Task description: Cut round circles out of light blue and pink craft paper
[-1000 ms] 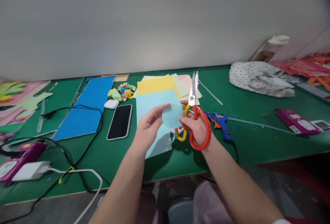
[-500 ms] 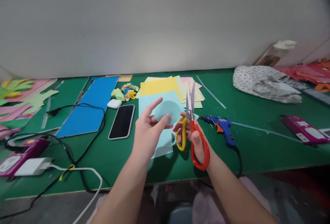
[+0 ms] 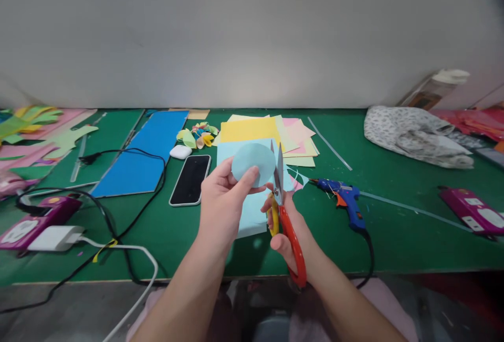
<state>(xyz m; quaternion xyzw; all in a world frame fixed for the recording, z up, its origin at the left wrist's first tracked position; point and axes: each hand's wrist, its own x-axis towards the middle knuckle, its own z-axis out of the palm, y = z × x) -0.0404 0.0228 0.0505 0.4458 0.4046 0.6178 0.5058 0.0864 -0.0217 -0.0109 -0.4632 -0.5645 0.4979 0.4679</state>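
Note:
Between the thumb and fingers of my left hand (image 3: 226, 189) is a round piece of light blue paper (image 3: 254, 163). My right hand (image 3: 293, 221) grips a pair of scissors (image 3: 277, 189) with one red and one yellow handle. The blades point up, slightly apart, at the right edge of the paper circle. Beneath both hands lies a light blue sheet (image 3: 254, 218), partly hidden. Behind it are stacked sheets, with a yellow sheet (image 3: 248, 130) on top. A thin curved blue paper scrap (image 3: 301, 176) shows just right of the blades.
A blue glue gun (image 3: 346, 197) lies at right on the green table (image 3: 394, 247). Left of my hands are a phone (image 3: 191, 180), a white case (image 3: 180, 152), small paper flowers (image 3: 199, 135) and a blue board (image 3: 145, 155). Cables cross the left side, by a purple power strip (image 3: 39, 221).
My right hand has brought the scissors left and turned them, so the blades now meet the circle's right edge. The circle stays in my left hand. The view has shifted slightly.

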